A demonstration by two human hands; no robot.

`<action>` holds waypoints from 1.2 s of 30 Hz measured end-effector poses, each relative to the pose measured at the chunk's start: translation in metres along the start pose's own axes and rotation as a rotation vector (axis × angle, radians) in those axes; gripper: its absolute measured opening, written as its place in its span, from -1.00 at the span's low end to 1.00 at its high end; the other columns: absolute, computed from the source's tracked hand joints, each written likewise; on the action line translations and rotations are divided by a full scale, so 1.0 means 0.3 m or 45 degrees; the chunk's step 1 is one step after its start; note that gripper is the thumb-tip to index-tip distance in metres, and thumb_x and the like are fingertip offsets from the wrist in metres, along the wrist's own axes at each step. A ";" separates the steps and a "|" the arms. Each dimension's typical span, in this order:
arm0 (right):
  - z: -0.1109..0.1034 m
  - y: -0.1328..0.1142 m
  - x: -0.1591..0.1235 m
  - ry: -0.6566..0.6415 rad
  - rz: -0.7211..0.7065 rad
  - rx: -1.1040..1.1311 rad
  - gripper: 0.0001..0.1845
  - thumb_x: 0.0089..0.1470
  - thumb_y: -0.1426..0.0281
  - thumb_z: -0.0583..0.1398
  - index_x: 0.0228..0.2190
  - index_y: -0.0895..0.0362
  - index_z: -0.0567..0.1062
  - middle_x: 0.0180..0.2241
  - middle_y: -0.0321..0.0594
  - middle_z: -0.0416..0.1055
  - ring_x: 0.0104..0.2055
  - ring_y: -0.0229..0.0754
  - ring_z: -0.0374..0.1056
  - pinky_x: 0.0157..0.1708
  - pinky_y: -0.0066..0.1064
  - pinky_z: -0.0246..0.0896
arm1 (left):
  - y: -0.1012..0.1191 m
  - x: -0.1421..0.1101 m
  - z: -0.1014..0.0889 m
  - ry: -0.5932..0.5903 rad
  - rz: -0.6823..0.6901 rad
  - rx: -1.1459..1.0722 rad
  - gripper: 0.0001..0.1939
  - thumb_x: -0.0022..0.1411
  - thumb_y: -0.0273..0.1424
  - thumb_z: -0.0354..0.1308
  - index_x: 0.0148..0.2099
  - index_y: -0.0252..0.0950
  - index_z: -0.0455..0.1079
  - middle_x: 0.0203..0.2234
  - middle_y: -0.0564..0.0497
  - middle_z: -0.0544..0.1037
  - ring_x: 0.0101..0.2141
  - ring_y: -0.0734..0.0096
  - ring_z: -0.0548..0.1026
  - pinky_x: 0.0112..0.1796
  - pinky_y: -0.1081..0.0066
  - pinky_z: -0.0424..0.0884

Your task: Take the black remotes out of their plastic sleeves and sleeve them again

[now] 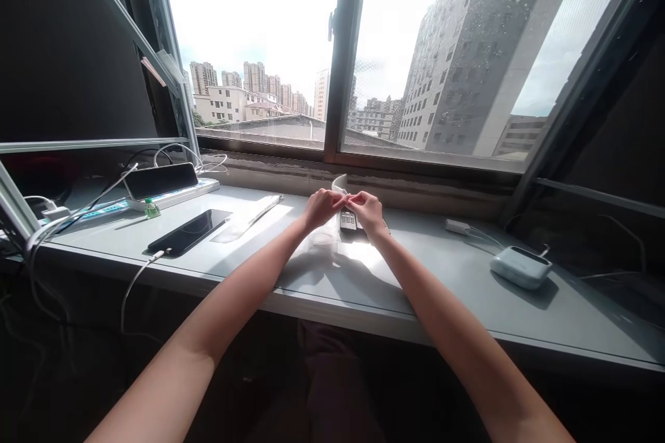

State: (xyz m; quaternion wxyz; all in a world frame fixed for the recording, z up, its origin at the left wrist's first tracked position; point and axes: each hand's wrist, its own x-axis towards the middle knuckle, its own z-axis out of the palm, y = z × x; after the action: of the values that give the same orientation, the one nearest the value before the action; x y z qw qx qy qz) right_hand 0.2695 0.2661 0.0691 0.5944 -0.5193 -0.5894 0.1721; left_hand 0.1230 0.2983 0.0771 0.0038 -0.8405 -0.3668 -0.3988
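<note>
Though translucent, curled plastic strip (339, 183)

A phone (190, 232) lay left of the keypad device (348, 221); above it, left hand (325, 206) and right hand (366, 210) pinched translucent plastic (339, 183).

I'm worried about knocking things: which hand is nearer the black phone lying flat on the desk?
Left. The left hand is to the right of the black phone, apart from it; the right hand is farther right, beyond the left hand.
</note>
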 end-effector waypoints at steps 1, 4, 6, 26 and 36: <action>0.000 0.000 0.000 -0.003 -0.006 -0.013 -0.66 -0.09 0.19 0.39 -0.60 0.11 0.42 -0.38 -0.15 0.58 -0.26 -0.03 0.52 -0.25 -0.32 0.40 | 0.003 0.001 0.007 -0.018 -0.033 -0.035 -0.46 0.37 -0.14 -0.06 -0.60 -0.29 0.27 -0.73 0.06 0.36 -0.63 0.47 0.32 -0.48 0.46 0.12; 0.000 0.001 -0.001 -0.018 -0.020 -0.044 -0.58 -0.10 0.07 0.38 -0.59 0.11 0.40 -0.38 -0.12 0.58 -0.28 -0.02 0.52 -0.27 -0.32 0.38 | -0.008 0.004 0.020 -0.057 -0.121 -0.204 -0.53 0.36 -0.09 -0.04 -0.46 -0.30 0.38 -0.65 0.06 0.47 -0.62 0.46 0.39 -0.48 0.47 0.20; -0.001 0.003 0.000 -0.026 -0.032 -0.068 -0.55 -0.10 0.01 0.37 -0.59 0.10 0.40 -0.39 -0.12 0.57 -0.28 -0.02 0.51 -0.27 -0.31 0.37 | -0.025 0.009 0.028 -0.076 -0.154 -0.351 -0.56 0.33 -0.05 -0.02 -0.37 -0.30 0.39 -0.60 0.06 0.52 -0.64 0.48 0.40 -0.49 0.47 0.25; -0.008 -0.010 -0.023 -0.127 -0.141 -0.707 -0.77 0.21 0.40 0.20 -0.07 0.09 0.43 -0.28 -0.24 0.55 -0.30 -0.10 0.48 -0.32 -0.40 0.24 | -0.054 0.017 0.056 -0.107 -0.064 -0.623 -0.66 0.27 -0.12 0.11 -0.38 -0.28 0.25 -0.58 0.09 0.48 -0.65 0.52 0.39 -0.52 0.47 0.29; -0.026 -0.013 -0.017 -0.009 -0.125 -0.825 -0.72 0.21 0.49 0.08 -0.08 0.08 0.48 -0.28 -0.20 0.53 -0.23 -0.07 0.45 -0.31 -0.40 0.18 | 0.007 0.002 0.022 -0.053 -0.161 -0.029 -0.90 0.15 -0.37 0.18 -0.29 -0.23 0.31 -0.42 0.06 0.55 -0.42 0.35 0.50 -0.38 0.44 0.26</action>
State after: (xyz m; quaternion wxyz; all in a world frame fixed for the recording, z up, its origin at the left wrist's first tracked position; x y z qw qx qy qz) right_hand 0.2735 0.2571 0.0715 0.4038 -0.6519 -0.6398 -0.0515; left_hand 0.1290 0.2992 0.0735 -0.0387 -0.8238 -0.4144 -0.3847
